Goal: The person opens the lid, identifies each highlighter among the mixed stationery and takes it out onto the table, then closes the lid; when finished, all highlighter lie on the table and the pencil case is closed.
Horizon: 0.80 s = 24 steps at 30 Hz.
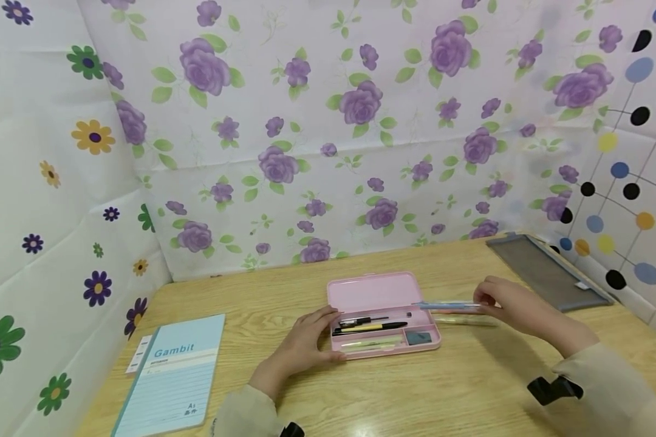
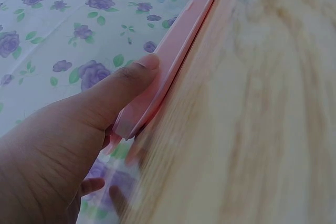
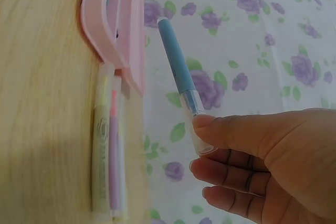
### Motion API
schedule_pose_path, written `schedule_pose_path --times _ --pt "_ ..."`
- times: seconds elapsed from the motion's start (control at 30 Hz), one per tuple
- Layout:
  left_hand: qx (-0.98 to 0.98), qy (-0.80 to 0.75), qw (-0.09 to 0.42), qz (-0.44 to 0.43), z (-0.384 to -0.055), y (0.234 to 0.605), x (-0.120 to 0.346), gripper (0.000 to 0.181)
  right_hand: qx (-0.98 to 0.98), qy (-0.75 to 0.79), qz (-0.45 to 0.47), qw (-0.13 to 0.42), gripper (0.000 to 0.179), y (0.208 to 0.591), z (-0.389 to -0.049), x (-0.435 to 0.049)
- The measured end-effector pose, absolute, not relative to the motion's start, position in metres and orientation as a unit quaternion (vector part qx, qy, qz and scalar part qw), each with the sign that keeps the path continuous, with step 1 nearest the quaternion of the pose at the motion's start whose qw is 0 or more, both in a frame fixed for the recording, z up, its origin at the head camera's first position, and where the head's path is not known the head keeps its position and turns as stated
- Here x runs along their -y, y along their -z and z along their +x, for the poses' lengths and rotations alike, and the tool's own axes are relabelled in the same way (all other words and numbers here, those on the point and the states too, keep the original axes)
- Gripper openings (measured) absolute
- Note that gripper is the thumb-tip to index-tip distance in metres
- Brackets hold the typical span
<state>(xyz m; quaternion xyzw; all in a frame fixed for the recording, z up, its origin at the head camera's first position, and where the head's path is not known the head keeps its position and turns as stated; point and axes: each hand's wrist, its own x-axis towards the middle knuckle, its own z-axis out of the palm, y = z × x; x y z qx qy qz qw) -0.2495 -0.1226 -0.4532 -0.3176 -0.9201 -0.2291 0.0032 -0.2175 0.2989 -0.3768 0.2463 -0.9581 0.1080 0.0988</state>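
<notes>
While the left hand (image 1: 299,345) grips the left end of an open pink plastic pencil case (image 1: 372,294) at the frame's lower centre, the right hand (image 1: 523,309), toward lower right, pinches a slender light-blue pen (image 1: 445,306). Farther back, a grey mesh pouch (image 1: 546,270) lies on the wood-grain surface (image 1: 415,394).
</notes>
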Motion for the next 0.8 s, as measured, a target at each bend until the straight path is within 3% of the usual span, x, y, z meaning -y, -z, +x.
schedule_pose_path --times 0.8 --pt "0.921 0.232 -0.003 -0.312 -0.248 0.450 0.121 0.087 0.942 -0.107 0.262 0.180 0.022 0.426 -0.205 -0.339"
